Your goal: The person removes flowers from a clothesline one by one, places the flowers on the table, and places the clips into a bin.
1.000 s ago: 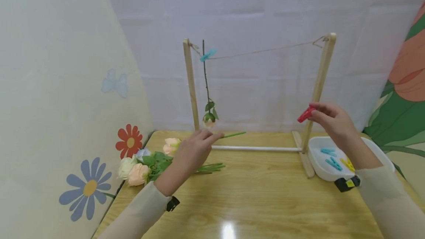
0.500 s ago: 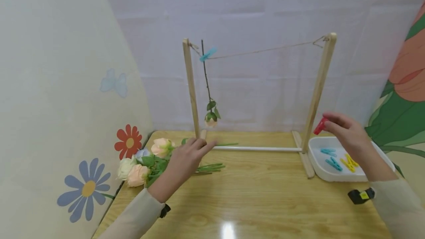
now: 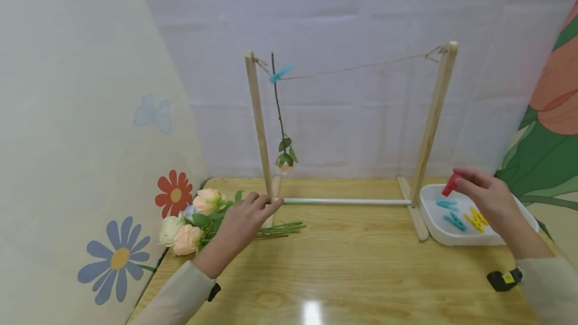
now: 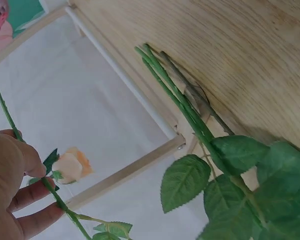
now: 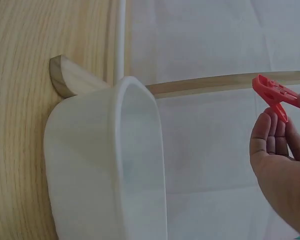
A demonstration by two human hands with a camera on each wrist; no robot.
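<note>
My left hand holds a peach rose by its green stem, the bloom pointing left over other flowers. The stem's far end overlaps the white rod in the head view. My right hand pinches a red clothespin between thumb and fingers, above the white tray. Another peach rose hangs upside down from the twine, its dark stem clipped by a blue clothespin near the left post.
A bunch of artificial roses lies at left, stems pointing right. Two wooden posts stand on feet, joined by a white rod. Blue clothespins and yellow clothespins lie in the tray. A painted wall borders the left.
My left hand has moved left and down with the rose, its stem sinking to the rod's level. My right hand has moved right and down with the red clothespin, over the tray.
</note>
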